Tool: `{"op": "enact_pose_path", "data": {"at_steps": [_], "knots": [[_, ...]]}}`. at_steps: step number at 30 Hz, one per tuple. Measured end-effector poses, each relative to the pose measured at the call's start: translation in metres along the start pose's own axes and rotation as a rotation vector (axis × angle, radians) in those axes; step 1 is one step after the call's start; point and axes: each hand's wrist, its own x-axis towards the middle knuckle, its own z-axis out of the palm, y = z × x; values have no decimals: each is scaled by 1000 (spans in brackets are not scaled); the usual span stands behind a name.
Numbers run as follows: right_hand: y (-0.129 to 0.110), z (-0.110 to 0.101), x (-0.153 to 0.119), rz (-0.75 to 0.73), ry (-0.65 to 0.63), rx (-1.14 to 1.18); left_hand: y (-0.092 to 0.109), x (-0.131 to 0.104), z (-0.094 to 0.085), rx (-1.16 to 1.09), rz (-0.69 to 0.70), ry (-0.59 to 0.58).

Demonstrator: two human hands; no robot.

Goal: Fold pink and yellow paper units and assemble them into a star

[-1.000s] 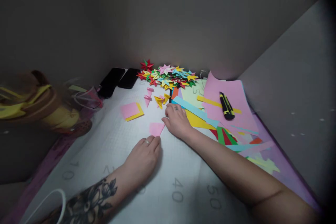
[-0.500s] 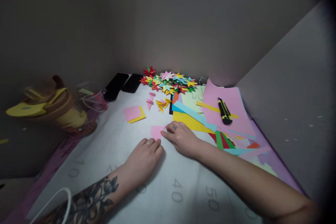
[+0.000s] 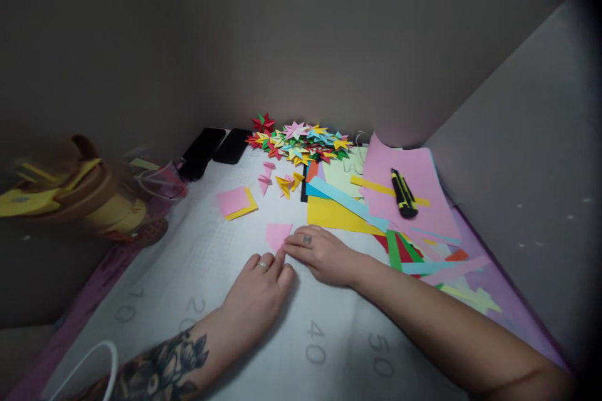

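A small pink paper square (image 3: 277, 235) lies on the white mat, its right edge slanting inward as if folded. The fingertips of my left hand (image 3: 263, 282), curled and with a ring on one finger, press on its near edge. From the right, my right hand (image 3: 324, 255) keeps its fingers together on the paper's lower right corner, touching the left fingertips. Both hands hide that corner. Beyond lie a stack of pink squares (image 3: 234, 201) on yellow ones, folded pink pieces (image 3: 265, 179) and folded yellow pieces (image 3: 285, 185).
Several folded paper stars (image 3: 296, 141) are heaped at the back wall. Two black phones (image 3: 232, 146) lie left of them. To the right are a yellow sheet (image 3: 338, 213), paper strips (image 3: 394, 249), and a utility knife (image 3: 403, 194) on pink sheets (image 3: 437, 200). A pot (image 3: 113, 197) stands left.
My right fingers have come down and left to meet the left fingertips at the paper's corner. The paper's right edge now slants. The view has shifted slightly.
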Motion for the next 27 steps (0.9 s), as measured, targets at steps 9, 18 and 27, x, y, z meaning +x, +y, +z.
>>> {"op": "enact_pose_path", "data": {"at_steps": [9,18,27], "knots": [[2,-2,4,17,-35,-1,-23,-1,-6,-320,-173,1],[5,-2,3,16,-21,16,-49,12,18,-1447,-559,433],[11,-2,8,-19,-41,71,-60,15,22,-928,-180,459]]}}
